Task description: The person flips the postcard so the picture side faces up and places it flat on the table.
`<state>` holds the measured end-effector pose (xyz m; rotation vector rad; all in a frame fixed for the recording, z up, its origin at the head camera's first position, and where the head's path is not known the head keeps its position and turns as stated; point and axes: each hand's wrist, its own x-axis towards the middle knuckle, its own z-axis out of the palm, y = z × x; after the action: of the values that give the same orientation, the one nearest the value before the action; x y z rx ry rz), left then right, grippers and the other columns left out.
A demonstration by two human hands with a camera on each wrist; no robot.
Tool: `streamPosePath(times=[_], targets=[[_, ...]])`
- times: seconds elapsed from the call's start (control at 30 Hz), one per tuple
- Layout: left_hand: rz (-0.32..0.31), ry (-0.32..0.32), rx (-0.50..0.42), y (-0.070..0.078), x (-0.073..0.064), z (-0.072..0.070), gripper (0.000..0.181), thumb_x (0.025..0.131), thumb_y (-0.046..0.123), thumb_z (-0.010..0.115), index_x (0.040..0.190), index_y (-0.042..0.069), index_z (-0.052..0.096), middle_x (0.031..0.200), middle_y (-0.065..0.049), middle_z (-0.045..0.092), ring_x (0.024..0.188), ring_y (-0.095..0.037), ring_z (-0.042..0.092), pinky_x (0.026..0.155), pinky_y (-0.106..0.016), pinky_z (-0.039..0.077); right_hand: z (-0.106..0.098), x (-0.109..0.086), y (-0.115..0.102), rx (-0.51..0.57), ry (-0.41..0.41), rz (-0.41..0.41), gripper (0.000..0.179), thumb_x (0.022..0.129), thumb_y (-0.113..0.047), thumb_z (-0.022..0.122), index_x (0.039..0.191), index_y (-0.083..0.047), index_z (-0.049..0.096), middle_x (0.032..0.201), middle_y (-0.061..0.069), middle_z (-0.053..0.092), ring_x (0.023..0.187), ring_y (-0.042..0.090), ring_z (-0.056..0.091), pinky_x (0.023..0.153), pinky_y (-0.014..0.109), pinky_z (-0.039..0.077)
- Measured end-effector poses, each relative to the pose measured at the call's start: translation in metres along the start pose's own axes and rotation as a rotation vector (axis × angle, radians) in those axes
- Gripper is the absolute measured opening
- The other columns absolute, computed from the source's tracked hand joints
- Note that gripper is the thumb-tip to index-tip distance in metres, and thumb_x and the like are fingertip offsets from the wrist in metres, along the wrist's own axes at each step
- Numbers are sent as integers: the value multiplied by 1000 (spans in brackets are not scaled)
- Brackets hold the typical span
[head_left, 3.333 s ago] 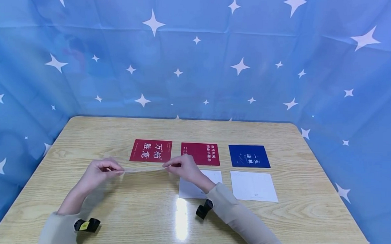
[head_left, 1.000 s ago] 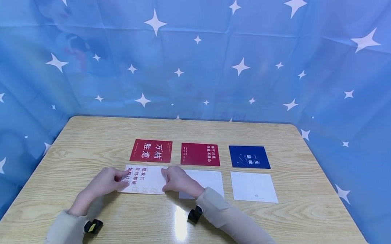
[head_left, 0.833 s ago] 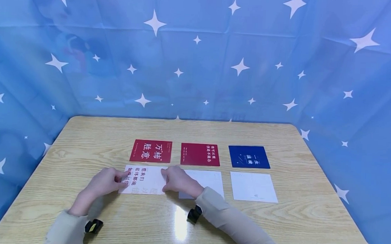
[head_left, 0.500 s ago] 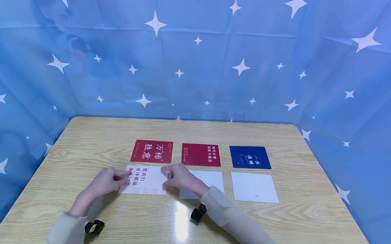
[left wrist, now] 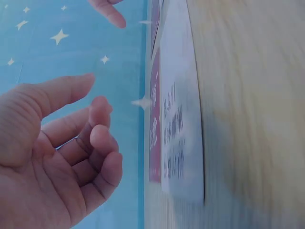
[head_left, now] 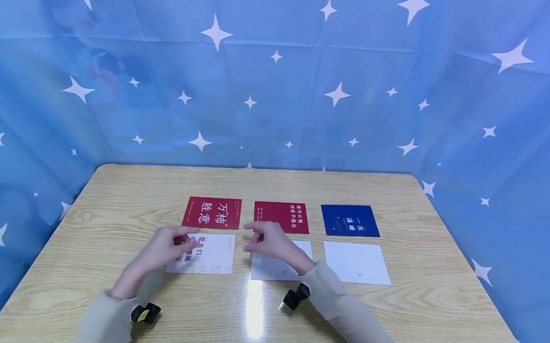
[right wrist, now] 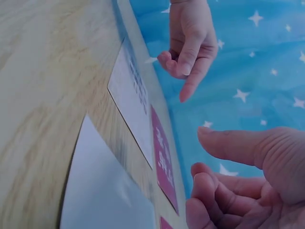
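Observation:
A white card with dark printed characters lies flat at the left end of the near row. Above its left part hovers my left hand, thumb and fingers apart with nothing between them; in the left wrist view the palm shows bare. My right hand is raised over the middle of the rows, its loosely bent fingers holding nothing. Beneath it are a plain white card and a red card, both partly covered. The red card with large white characters lies behind the printed white one.
To the right lie a blue card and another plain white card, finishing two rows of cards on the wooden table. A blue star-patterned curtain hangs behind the table's far edge. Each wrist carries a small black camera.
The printed white card, held up between both hands at first, was laid down on the table. Both hands have let go and lifted off it, the right moving away to the right.

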<state>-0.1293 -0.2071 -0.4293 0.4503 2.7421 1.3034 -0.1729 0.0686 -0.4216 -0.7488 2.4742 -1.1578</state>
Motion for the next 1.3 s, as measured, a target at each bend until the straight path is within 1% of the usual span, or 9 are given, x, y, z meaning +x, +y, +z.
streamPosePath(times=[0.17, 0.33, 0.53, 0.67, 0.77, 0.87, 0.97, 1.13, 1.3], targets=[[9, -25, -49, 8, 12, 11, 34, 83, 8, 69, 113, -7, 63, 66, -1, 56, 51, -8, 44, 45, -20, 35, -10, -8, 7, 8, 32, 19, 49, 77, -8, 76, 121, 4, 59, 68, -2, 59, 62, 9, 52, 57, 21, 43], [45, -27, -42, 14, 20, 25, 33, 82, 7, 71, 111, -7, 64, 66, 2, 54, 53, -9, 44, 47, -20, 36, -19, -18, 13, 27, 60, 16, 46, 77, -8, 76, 119, 3, 60, 69, -1, 59, 63, 11, 52, 58, 22, 43], [103, -14, -71, 23, 32, 44, 25, 81, 4, 71, 104, -5, 67, 70, 2, 58, 61, -10, 50, 55, -21, 44, -27, -29, 24, 25, 112, 11, 33, 76, -6, 76, 105, 5, 64, 77, 3, 61, 69, 11, 54, 62, 22, 46], [140, -6, -107, 29, 39, 57, 20, 80, 1, 71, 98, -6, 67, 77, -2, 63, 68, -11, 56, 62, -23, 49, -32, -35, 31, 30, 128, 42, 28, 76, -6, 77, 99, 4, 63, 82, 10, 61, 71, 12, 54, 65, 22, 47], [147, -10, -133, 33, 44, 65, 20, 78, -1, 71, 96, -7, 66, 83, -10, 65, 73, -16, 60, 66, -24, 51, -37, -39, 35, 33, 139, 57, 28, 75, -5, 76, 99, 4, 63, 84, 13, 62, 74, 15, 55, 67, 23, 47], [141, -28, -148, 37, 48, 72, 22, 77, -1, 72, 96, -9, 65, 87, -16, 65, 75, -21, 61, 69, -28, 52, -41, -44, 40, 22, 147, 59, 29, 75, -4, 76, 99, 5, 62, 86, 15, 62, 77, 19, 57, 70, 25, 48], [127, -46, -138, 41, 52, 79, 27, 75, -1, 73, 98, -10, 64, 91, -19, 63, 79, -27, 61, 72, -34, 53, -44, -48, 46, 13, 151, 68, 29, 75, -4, 76, 99, 5, 62, 88, 15, 62, 81, 23, 57, 73, 30, 49], [81, -68, -85, 46, 56, 88, 36, 71, 2, 77, 103, -9, 63, 96, -16, 62, 87, -28, 59, 77, -38, 51, -48, -54, 55, -4, 166, 111, 32, 74, -4, 78, 100, 4, 62, 90, 13, 62, 84, 25, 57, 78, 39, 50], [51, -83, -38, 50, 60, 95, 40, 68, 3, 80, 104, -7, 64, 95, -12, 62, 87, -25, 57, 78, -37, 50, -48, -59, 59, -48, 195, 195, 35, 71, -4, 80, 102, 0, 64, 93, 8, 63, 87, 22, 58, 81, 38, 50]])
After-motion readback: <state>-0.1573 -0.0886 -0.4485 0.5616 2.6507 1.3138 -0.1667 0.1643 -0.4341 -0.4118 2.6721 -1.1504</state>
